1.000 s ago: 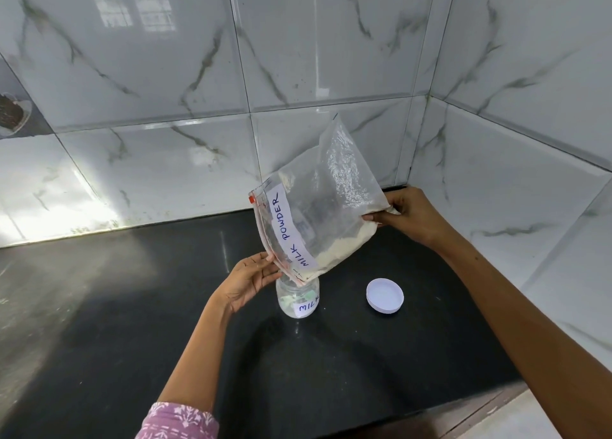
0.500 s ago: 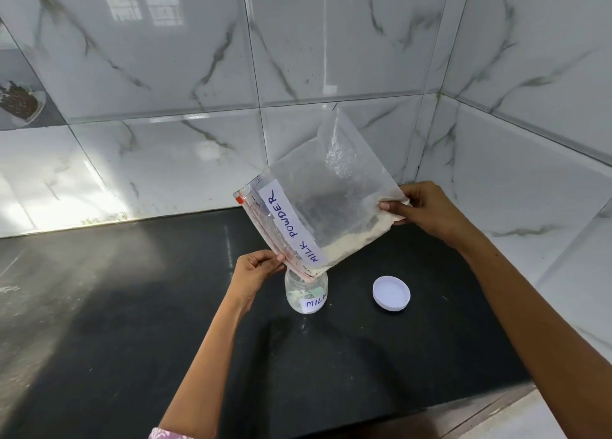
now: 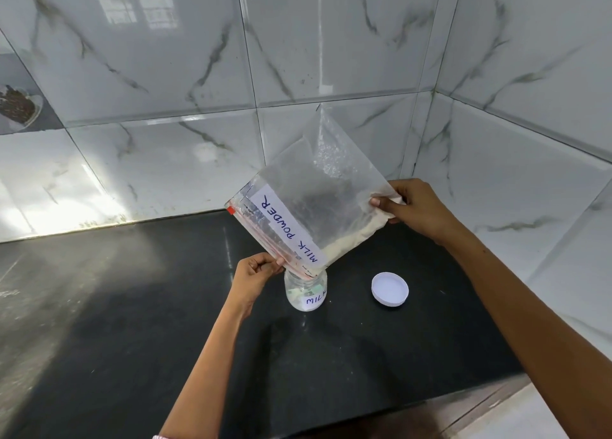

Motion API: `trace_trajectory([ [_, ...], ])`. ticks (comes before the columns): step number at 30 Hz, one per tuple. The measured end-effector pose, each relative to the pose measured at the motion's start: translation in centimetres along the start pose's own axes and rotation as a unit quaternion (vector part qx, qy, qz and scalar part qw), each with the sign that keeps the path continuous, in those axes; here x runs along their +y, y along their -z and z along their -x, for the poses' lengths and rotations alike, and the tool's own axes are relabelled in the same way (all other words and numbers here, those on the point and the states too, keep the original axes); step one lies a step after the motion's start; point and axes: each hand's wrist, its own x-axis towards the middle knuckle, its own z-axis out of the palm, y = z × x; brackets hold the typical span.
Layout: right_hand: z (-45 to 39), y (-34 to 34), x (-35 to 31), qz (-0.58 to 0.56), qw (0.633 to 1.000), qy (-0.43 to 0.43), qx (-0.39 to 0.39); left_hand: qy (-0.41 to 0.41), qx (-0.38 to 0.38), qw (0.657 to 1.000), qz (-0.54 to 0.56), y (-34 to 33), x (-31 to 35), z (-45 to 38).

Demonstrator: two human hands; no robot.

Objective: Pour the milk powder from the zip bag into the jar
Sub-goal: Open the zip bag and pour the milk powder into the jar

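Right now the zip bag [image 3: 311, 206] hangs tilted between two grips, its zip end lowest and poked into the mouth of the jar [image 3: 306, 289]. The left hand [image 3: 255, 278] has its grip pinched together on the zip edge, just above and to the left of the jar's rim, fingers curled round the plastic. The right hand [image 3: 414, 206] has its grip clamped on the bag's far bottom corner, held higher and well off to the right, so the bag slopes down from that grip toward the other. Milk powder [image 3: 351, 240] lies in a pale band along the bag's lower edge, running from below the right grip down to the jar (a white label on the bag reads MILK POWDER, upside down from where I stand). The jar stands upright on the black tabletop [image 3: 132, 322], with a little white in its bottom. A white lid [image 3: 389, 289] lies flat on the tabletop, below the right grip and apart from the jar.
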Motion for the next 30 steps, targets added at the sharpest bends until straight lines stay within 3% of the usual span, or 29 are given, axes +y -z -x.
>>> trace_trajectory([
  [12, -0.6, -0.3, -0.3, 0.046, 0.997, 0.011, 0.054, -0.007, 0.016, 1.0, 0.006, -0.5, -0.1, 0.4],
  [18, -1.0, 1.0, -0.1, -0.069, 0.994, -0.087, -0.019, -0.015, 0.015, 1.0, 0.016, -0.5, -0.4, 0.6],
  [23, -1.0, 3.0, 0.1, -0.014, 0.985, -0.109, -0.132, -0.016, 0.022, 0.999, 0.02, -0.3, -0.6, 0.5],
  [30, -1.1, 2.3, 0.0, -0.026, 0.996, -0.079, -0.028, -0.028, 0.03, 0.999, 0.027, -0.2, -0.9, 0.2],
])
